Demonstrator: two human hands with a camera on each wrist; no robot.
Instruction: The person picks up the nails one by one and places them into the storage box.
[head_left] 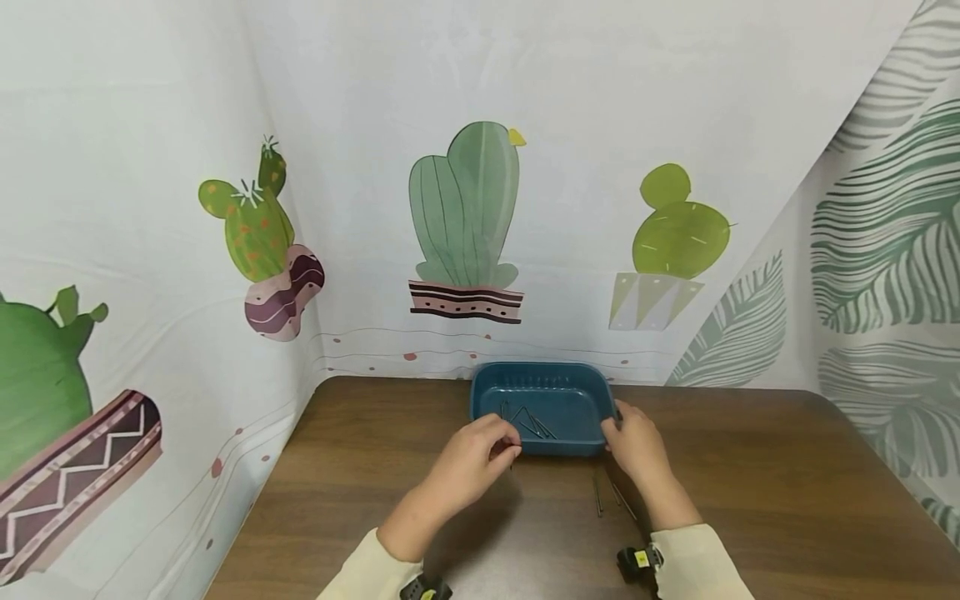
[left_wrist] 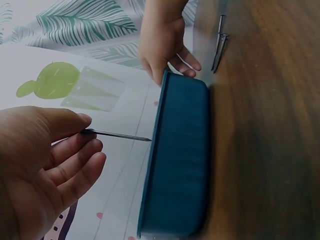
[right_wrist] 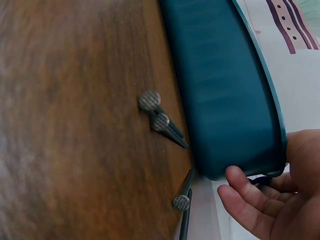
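In the left wrist view my left hand (left_wrist: pixel 55 160) pinches a nail (left_wrist: pixel 117 135) by its head between thumb and fingertips. The nail's point reaches to the rim of a blue plastic tray (left_wrist: pixel 180 155). In the head view that hand (head_left: pixel 476 458) is over the tray's front left corner. Several nails (head_left: pixel 534 423) lie inside the tray (head_left: pixel 570 447). My right hand (head_left: pixel 637 442) grips the tray's right end near the front corner, thumb at the rim. The right wrist view shows its fingers (right_wrist: pixel 250 200) around that corner.
On the brown wooden table (head_left: pixel 360 467), several loose nails (head_left: pixel 598 496) lie in front of the tray's right end. Their round heads (right_wrist: pixel 150 100) show in the right wrist view. A white cloth (head_left: pixel 360 100) printed with cacti and leaves hangs behind the table.
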